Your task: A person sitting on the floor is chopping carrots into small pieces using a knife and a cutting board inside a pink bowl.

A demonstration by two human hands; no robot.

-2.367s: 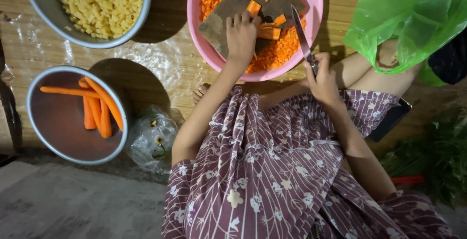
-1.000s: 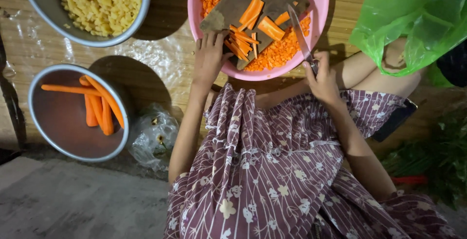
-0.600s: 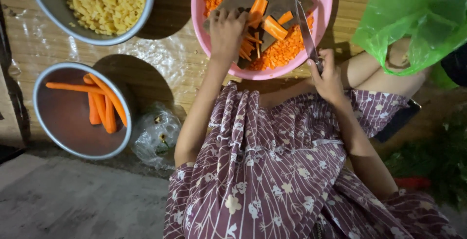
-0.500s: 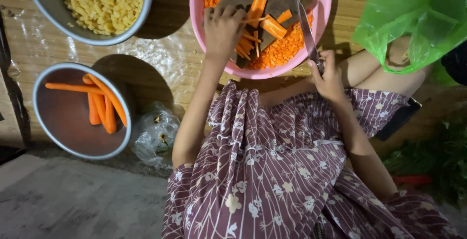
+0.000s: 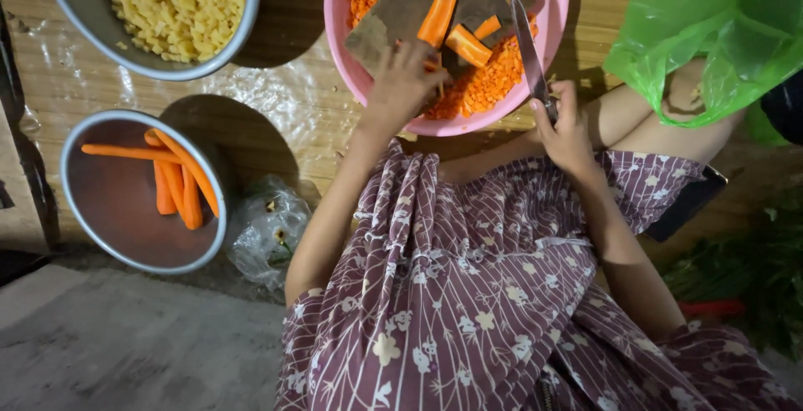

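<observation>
Since a moment ago, left hand (image 5: 403, 85) has slid down to the cutting board's (image 5: 401, 11) near edge, fingers curled over carrot sticks.
Right hand (image 5: 567, 129) grips the knife (image 5: 529, 51), blade beside carrot pieces (image 5: 452, 30) over the pink basin (image 5: 552, 10); green bag (image 5: 711, 26) hides the knee, basin top is cut off.

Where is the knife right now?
The knife is in the right hand, its blade reaching over the pink basin beside the carrot pieces on the dark cutting board, towards the top of the head view.
</observation>
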